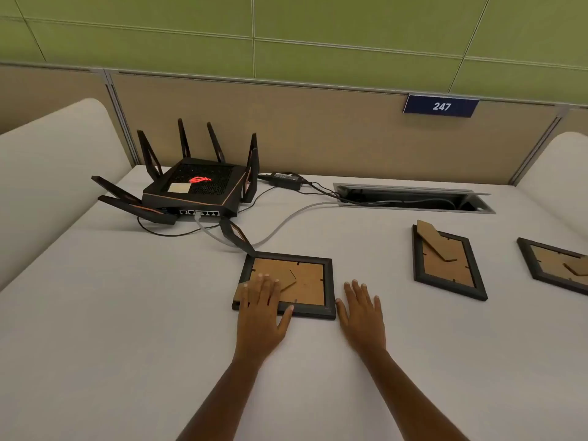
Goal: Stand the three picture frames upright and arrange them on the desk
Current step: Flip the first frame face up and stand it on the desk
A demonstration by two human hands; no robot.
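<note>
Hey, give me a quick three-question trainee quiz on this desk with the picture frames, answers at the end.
1. True or false: all three frames lie face down on the desk.
2. Which hand rests on the nearest frame: A left, B right, C both?
3. Fill in: the black device with antennas behind that frame is a ____.

Key
1. True; the middle frame and the right frame also show cardboard backs.
2. A; the left hand lies on it, the right hand lies flat beside it.
3. Router.

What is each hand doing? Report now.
Left hand: open, flat on the nearest picture frame, holding nothing.
Right hand: open, flat on the desk, empty.
</note>
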